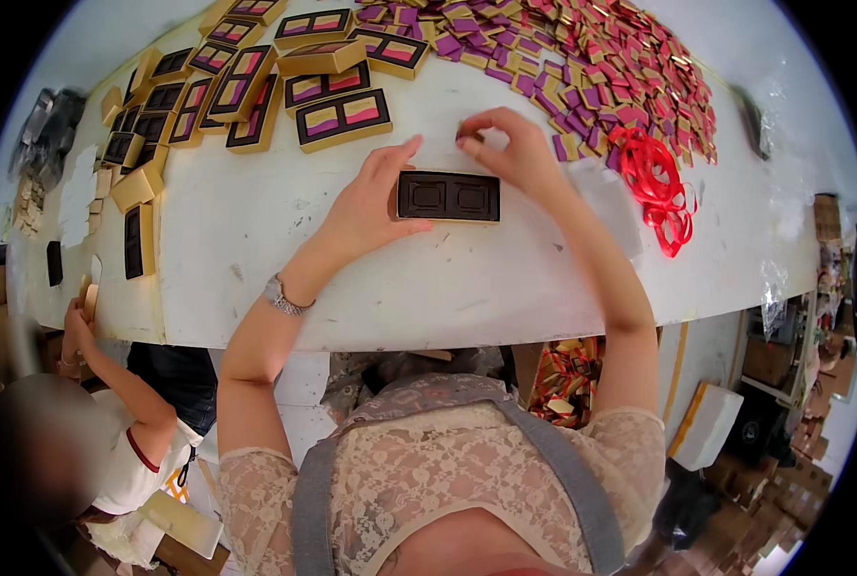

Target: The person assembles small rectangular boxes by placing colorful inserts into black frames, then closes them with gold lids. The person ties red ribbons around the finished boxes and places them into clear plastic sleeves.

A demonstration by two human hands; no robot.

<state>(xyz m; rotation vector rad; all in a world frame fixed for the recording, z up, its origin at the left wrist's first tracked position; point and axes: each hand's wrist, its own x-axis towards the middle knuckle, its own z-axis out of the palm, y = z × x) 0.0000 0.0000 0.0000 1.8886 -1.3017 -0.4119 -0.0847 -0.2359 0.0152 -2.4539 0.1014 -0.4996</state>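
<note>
On the white table in front of me lies a small gold box [448,197] with a dark brown tray inside, formed with two square recesses. My left hand [369,197] is wrapped round the box's left end, thumb along the near edge and fingers at the far side. Just beyond the box's right end, my right hand [513,152] is raised with thumb and fingers pinched together. A small brownish bit shows at those fingertips, too little to name. Filled gold boxes [344,120] with purple, pink and gold pieces stand beyond my left hand.
A large heap of small purple, red and gold pieces [582,72] covers the far right. Tangled red ribbon [654,182] lies at right by white sheets [606,202]. More boxes [139,240] stand at left. A co-worker's hand [79,326] is at the table's left edge.
</note>
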